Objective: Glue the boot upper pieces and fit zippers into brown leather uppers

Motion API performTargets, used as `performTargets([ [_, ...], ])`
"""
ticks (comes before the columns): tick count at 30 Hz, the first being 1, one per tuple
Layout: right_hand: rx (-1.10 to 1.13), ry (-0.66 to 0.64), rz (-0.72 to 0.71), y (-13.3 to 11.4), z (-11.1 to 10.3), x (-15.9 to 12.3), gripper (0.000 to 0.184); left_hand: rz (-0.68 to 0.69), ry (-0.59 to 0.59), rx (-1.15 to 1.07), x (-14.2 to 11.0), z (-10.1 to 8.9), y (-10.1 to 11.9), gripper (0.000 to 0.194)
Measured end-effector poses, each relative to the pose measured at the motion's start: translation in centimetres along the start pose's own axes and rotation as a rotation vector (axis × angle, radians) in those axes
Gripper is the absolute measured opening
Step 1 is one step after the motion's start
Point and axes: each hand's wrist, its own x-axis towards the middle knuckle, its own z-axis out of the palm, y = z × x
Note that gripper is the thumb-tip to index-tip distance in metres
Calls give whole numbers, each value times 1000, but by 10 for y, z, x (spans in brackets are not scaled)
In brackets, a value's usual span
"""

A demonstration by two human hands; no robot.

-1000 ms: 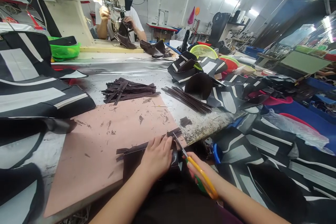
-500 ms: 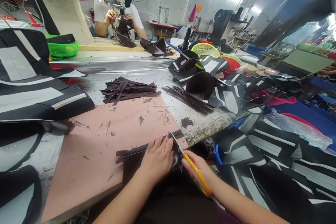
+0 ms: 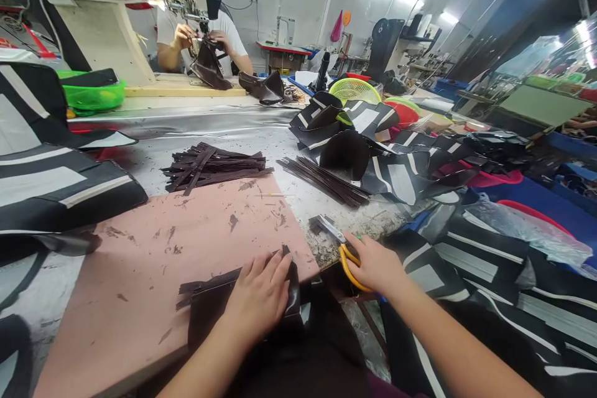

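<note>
My left hand (image 3: pixel 259 292) lies flat, fingers stretched out, on a dark brown leather piece (image 3: pixel 205 314) at the board's near edge. Dark zipper-like strip ends (image 3: pixel 189 292) stick out past its left side. The thumb is hidden. My right hand (image 3: pixel 375 264) is closed around scissors (image 3: pixel 347 255) with yellow handles. Their blades point up and left, over a small heap of dark offcuts (image 3: pixel 316 224) on the table. The pink cutting board (image 3: pixel 186 242) lies under the leather's upper part.
Behind the board lie a tangled pile of dark strips (image 3: pixel 214 165) and a straight bundle of strips (image 3: pixel 324 180). Black pieces with white strips (image 3: pixel 69 180) stack up at left; more (image 3: pixel 476 249) lie at right. Across the table a person (image 3: pixel 203 43) works at a sewing machine (image 3: pixel 102 31).
My right hand has moved the scissors from beside my left hand, up and right to the offcuts. The strip end jutting right of the leather is gone. The view has shifted slightly.
</note>
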Motion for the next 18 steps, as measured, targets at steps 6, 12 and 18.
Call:
performTargets([
  [6,202,-119,9,12,15,-33,50,-133,-13,30,1,2,-3,47],
  [12,127,-54,162,47,-3,9,41,-422,-405,-175,37,-16,-13,45],
  [18,268,256,-207,19,-21,46,24,-591,-509,-473,48,-28,-15,20],
])
